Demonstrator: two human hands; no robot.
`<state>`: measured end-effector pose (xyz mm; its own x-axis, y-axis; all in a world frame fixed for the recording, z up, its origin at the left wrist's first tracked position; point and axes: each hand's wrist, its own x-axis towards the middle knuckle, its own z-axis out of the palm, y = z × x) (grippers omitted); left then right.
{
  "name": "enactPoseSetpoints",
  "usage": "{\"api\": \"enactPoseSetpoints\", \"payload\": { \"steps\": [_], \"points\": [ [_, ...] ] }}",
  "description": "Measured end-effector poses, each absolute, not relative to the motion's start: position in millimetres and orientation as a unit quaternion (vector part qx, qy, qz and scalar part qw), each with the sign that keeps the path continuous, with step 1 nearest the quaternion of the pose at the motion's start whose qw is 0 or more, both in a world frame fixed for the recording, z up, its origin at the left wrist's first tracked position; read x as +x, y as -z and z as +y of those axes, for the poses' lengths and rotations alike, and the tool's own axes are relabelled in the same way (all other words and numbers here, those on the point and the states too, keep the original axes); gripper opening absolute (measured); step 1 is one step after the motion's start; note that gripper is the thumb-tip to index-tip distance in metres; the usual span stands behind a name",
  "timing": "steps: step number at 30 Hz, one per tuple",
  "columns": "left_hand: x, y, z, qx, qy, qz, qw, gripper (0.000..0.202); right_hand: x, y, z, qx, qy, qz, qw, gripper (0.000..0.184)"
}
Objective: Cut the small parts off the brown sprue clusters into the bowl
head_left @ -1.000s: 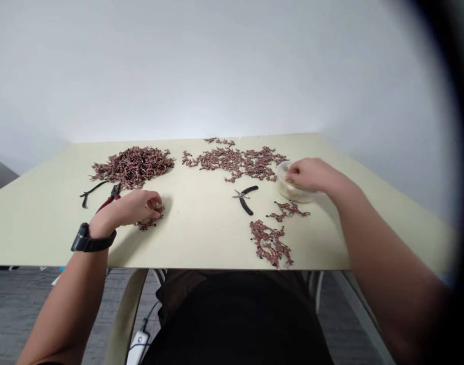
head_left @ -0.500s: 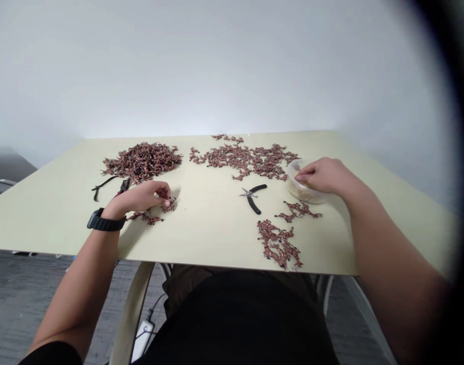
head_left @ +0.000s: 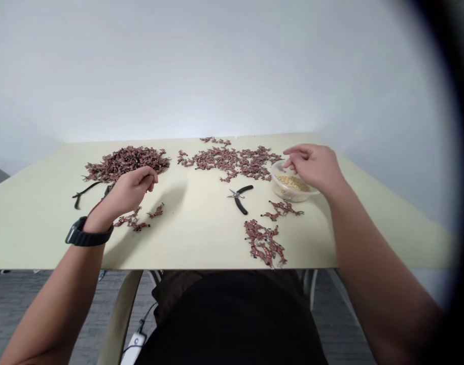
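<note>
Left hand (head_left: 131,190), curled, hangs near brown animal figurines (head_left: 141,226) on the tabletop (head_left: 205,228), judged light, stiff, best pinched mid-body; right hand (head_left: 311,163), fingers bent, overhangs a plastic tub (head_left: 283,193) of gold-coloured pieces (head_left: 292,183); either grip's contents indeterminable.

Behind your table (head_left: 201,238): pale wall (head_left: 178,66) | below its near edge, on your left: curved beige armrest (head_left: 121,314) | just right of that: white power strip (head_left: 134,347), dark cord (head_left: 148,313) | below you: grey floor (head_left: 34,309)
</note>
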<state>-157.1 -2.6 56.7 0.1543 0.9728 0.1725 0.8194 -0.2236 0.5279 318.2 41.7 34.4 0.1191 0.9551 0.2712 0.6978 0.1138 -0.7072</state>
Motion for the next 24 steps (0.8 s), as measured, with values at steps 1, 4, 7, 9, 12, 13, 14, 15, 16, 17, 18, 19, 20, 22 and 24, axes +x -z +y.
{"api": "enactPoseSetpoints", "payload": {
  "steps": [1,4,7,9,12,13,14,15,16,17,18,19,20,22,24],
  "points": [
    [-146,-59,-3,0.752,-0.264,0.582,0.162,0.025,305,-41,36,-0.607,-0.227,-0.64,0.412,0.031],
    [-104,-60,-3,0.789,-0.277,0.514,0.194,0.027,258,-51,20,-0.481,-0.425,-0.679,0.356,0.033],
    [-62,-51,-2,0.821,-0.297,0.436,0.216,0.033,216,-41,11,-0.385,-0.542,-0.693,0.278,0.032],
    [-42,-39,-1,0.838,-0.3,0.385,0.244,0.034,199,-26,8,-0.344,-0.581,-0.687,0.268,0.03],
    [-30,-20,-2,0.85,-0.31,0.324,0.277,0.025,192,-4,5,-0.335,-0.62,-0.653,0.276,0.031],
    [-28,-15,-3,0.849,-0.315,0.321,0.279,0.023,192,1,4,-0.334,-0.63,-0.644,0.276,0.031],
    [-28,-12,-4,0.845,-0.318,0.326,0.281,0.022,193,5,4,-0.333,-0.637,-0.639,0.274,0.031],
    [-28,-9,-6,0.839,-0.322,0.335,0.283,0.021,194,8,4,-0.332,-0.642,-0.635,0.273,0.032],
    [-29,-7,-6,0.833,-0.325,0.343,0.287,0.019,195,10,3,-0.332,-0.645,-0.633,0.27,0.033],
    [-29,-5,-7,0.828,-0.327,0.35,0.292,0.018,195,11,3,-0.334,-0.648,-0.63,0.268,0.034],
    [-29,-4,-8,0.824,-0.328,0.353,0.299,0.017,195,11,3,-0.336,-0.65,-0.626,0.269,0.034],
    [-30,-4,-8,0.821,-0.328,0.354,0.306,0.016,195,11,2,-0.339,-0.653,-0.622,0.269,0.034],
    [-30,-3,-8,0.818,-0.328,0.354,0.313,0.015,194,11,1,-0.342,-0.656,-0.617,0.27,0.033],
    [-31,-1,-7,0.811,-0.328,0.357,0.328,0.014,193,10,-1,-0.346,-0.66,-0.609,0.269,0.032],
    [-33,1,-7,0.807,-0.325,0.361,0.336,0.014,192,10,-3,-0.35,-0.665,-0.603,0.267,0.031]
  ]
}}
